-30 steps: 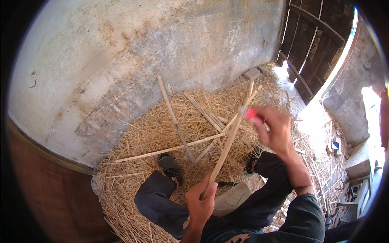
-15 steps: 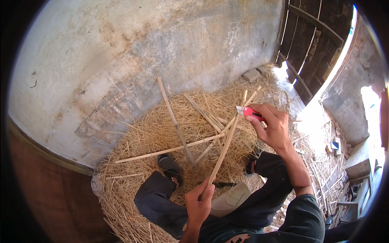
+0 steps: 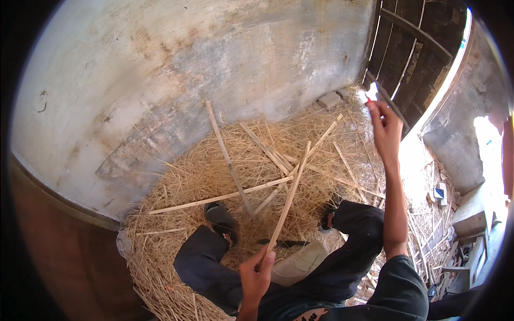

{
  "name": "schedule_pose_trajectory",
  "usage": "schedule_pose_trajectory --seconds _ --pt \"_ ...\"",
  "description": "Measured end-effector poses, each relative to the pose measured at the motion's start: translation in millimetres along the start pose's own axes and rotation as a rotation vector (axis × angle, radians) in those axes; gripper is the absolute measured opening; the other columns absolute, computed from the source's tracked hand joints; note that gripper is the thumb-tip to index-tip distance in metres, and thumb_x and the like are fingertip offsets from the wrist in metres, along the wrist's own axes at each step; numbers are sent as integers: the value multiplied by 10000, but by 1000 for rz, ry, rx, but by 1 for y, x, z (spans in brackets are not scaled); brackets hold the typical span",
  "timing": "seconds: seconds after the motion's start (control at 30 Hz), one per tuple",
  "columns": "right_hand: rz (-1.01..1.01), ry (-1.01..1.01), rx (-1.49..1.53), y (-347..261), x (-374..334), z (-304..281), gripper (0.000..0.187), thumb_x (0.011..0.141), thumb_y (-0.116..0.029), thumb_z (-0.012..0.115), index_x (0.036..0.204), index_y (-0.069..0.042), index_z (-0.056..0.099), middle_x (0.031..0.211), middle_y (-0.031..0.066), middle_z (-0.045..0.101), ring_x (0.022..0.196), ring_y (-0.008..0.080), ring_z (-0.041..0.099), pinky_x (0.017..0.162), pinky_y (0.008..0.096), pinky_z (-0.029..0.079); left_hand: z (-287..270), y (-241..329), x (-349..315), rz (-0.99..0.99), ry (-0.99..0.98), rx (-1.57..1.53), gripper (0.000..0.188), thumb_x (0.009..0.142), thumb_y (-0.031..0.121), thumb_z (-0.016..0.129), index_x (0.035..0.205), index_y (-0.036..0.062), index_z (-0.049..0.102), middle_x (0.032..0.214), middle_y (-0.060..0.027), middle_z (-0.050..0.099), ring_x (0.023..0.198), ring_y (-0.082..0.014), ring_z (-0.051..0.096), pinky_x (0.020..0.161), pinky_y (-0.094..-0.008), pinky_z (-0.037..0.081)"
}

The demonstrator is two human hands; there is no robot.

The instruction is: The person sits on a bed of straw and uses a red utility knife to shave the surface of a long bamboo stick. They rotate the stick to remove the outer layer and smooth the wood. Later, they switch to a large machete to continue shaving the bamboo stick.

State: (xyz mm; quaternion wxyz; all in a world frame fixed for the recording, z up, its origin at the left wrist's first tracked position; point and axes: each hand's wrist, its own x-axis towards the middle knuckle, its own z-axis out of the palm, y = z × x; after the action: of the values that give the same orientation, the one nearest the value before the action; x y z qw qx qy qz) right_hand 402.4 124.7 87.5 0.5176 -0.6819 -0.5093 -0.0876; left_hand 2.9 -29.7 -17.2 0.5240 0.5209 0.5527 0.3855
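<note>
My left hand (image 3: 256,274) is closed around the lower end of a pale split bamboo strip (image 3: 289,200), which slants up and away over the straw. My right hand (image 3: 386,128) is raised at the far right, well apart from the strip. Its fingers are closed on a red utility knife (image 3: 368,101), of which only a small part shows; the blade cannot be made out. Below lie more bamboo strips: a long one (image 3: 214,200) crosses left to right, and another (image 3: 227,152) leans against the wall.
Straw and shavings (image 3: 176,184) cover the floor around my shoes (image 3: 220,218). A beige sack-like piece (image 3: 302,263) lies between my legs. Ahead stands a stained wall (image 3: 214,64), with bricks (image 3: 329,100) at its foot. A dark plank door (image 3: 412,59) is at the far right.
My right hand has swung up and away to the right with the utility knife, off the bamboo strip's far end. My left hand still holds the strip, slightly lower and nearer.
</note>
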Motion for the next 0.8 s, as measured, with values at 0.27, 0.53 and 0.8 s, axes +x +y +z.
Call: schedule_pose_trajectory --seconds 0.27,0.53,0.8 --pt "-382 -412 297 -82 -83 21 252 965 -235 778 1108 -28 761 806 77 713 594 165 631 532 342 477 5 31 25 97 -37 -46 397 1115 274 589 1417 35 689 704 96 443 592 -4 342 523 -242 247" --pt "-695 -499 203 -111 -114 15 287 903 -299 827 1089 -93 752 787 28 647 579 210 669 487 344 521 12 60 30 93 -22 -189 305 1088 151 629 1321 -29 708 812 70 544 667 -9 398 571 -213 310" --pt "-725 -510 222 -111 -123 18 299 905 -315 824 1090 -91 752 777 27 631 541 218 649 471 349 514 16 66 34 178 13 -114 265 1060 117 665 1262 -49 711 807 66 546 675 -7 407 568 -210 319"
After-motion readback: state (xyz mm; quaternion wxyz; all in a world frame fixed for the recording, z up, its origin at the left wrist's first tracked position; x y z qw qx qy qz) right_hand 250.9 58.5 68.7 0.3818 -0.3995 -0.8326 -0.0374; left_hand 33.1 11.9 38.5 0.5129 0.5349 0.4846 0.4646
